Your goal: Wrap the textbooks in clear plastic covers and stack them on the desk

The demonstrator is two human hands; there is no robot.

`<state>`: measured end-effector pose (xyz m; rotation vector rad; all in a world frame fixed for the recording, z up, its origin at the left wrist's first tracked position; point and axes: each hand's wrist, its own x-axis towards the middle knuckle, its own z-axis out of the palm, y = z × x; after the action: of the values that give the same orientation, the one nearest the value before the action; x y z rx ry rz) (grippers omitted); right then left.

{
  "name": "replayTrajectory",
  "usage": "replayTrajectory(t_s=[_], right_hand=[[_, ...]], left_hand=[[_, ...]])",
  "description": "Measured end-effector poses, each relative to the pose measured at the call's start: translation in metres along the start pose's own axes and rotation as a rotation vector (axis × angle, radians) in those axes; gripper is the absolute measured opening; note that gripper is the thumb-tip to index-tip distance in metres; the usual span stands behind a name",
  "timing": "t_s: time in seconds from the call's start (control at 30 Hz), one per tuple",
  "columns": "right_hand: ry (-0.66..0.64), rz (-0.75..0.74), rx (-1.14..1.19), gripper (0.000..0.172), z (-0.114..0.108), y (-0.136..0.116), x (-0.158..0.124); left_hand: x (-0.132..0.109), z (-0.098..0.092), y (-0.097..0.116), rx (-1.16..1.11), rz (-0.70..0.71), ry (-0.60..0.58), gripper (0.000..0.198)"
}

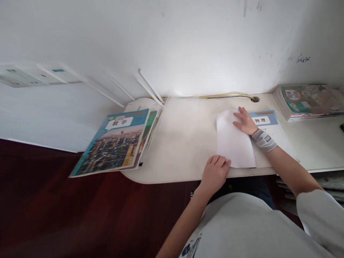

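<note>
A white sheet of paper [234,145] lies over the left part of a physics textbook [279,138] with a blue top band. My right hand [245,122], with a grey wrist brace, rests on the sheet's upper right, its fingers spread. At the sheet's lower left corner is my left hand [216,170], fingers curled and closed on the paper at the desk's front edge. Whether the sheet is loose or part of the book cannot be told.
Textbooks with a city cover [115,143] overhang the left end of the white desk [182,139]. Another book stack [309,100] stands at the back right. Yellow and black cables [228,95] run along the wall to a desk hole [254,99].
</note>
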<state>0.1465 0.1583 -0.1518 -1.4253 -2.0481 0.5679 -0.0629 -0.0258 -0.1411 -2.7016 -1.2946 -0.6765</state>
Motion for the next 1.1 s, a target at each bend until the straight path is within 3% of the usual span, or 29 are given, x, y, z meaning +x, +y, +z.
replayTrajectory(t_s=[0.17,0.33,0.43,0.6,0.83,1.1], right_hand=[[-0.023,0.004,-0.018,0.06,0.0,-0.004,-0.001],[-0.033,-0.023,-0.016,0.059,0.0,-0.002,-0.001],[-0.076,-0.058,-0.043,0.06,-0.001,-0.002,-0.002],[-0.071,-0.068,-0.05,0.062,-0.002,-0.004,-0.002],[-0.047,-0.073,0.017,0.07,0.002,0.001,-0.001],[-0.079,-0.11,-0.073,0.071,0.008,-0.001,-0.003]], left_hand=[[-0.007,-0.005,0.013,-0.054,-0.002,-0.019,0.017],[0.001,0.012,0.046,-0.068,0.147,0.015,0.037],[0.013,0.023,0.059,-0.021,0.173,0.044,0.039],[0.023,0.031,0.057,0.001,0.148,0.081,0.036],[0.017,0.035,0.053,0.001,0.106,0.178,0.036],[0.013,0.032,0.048,-0.017,0.133,0.243,0.029]])
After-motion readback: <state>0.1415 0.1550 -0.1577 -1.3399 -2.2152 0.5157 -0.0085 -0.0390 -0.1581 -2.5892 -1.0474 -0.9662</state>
